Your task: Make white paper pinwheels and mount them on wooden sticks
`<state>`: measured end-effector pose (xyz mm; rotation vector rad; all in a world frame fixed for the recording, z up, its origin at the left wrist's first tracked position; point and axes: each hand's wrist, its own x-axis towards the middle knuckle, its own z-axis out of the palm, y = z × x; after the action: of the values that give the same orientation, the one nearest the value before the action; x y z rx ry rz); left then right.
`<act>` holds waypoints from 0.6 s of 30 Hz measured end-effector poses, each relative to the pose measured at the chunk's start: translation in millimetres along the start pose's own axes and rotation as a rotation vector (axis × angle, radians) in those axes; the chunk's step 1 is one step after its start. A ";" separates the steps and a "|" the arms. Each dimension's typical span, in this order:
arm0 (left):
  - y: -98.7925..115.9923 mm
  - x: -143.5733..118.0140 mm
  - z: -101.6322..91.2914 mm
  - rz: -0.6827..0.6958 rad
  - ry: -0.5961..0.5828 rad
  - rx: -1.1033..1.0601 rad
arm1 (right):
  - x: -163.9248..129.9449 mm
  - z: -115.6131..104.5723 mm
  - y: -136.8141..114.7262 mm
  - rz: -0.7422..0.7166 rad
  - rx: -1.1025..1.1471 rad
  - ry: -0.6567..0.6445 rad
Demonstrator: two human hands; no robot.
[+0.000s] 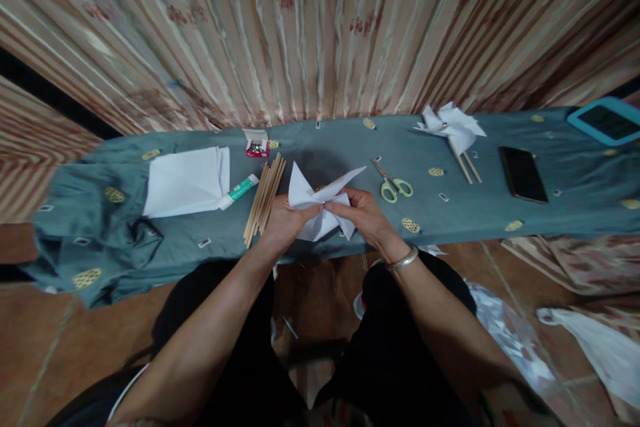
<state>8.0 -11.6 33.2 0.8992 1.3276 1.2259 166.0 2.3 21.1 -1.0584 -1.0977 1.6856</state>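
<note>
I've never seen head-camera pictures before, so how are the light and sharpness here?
Head view: dim light, a soft shadow on the cloth behind the held paper pinwheel; the curtain looks stretched and smeared toward the edges; the bracelet shines faintly; lettering on the glue stick is too blurred to read.

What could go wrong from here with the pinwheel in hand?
The left hand and right hand pinch the paper pinwheel near its centre; a slack grip might let folds open. The wooden sticks lie beside the left hand, so a nudge could scatter them. The open red box could spill its metal pieces if knocked.
</note>
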 end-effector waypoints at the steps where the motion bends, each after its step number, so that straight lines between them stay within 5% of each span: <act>1: 1.3 -0.5 0.0 -0.005 -0.004 -0.005 | -0.2 0.4 -0.4 0.004 -0.004 -0.002; 13: 4.6 -3.9 -5.3 -0.062 -0.106 -0.085 | 4.3 4.7 4.1 0.013 0.011 0.081; 18: 5.0 8.1 -19.6 0.041 -0.044 -0.156 | 7.3 -7.2 -2.6 -0.019 0.046 0.161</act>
<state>-13.1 -6.2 34.6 0.8408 1.1664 1.3146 171.1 11.5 20.2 -1.1294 -0.9586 1.5739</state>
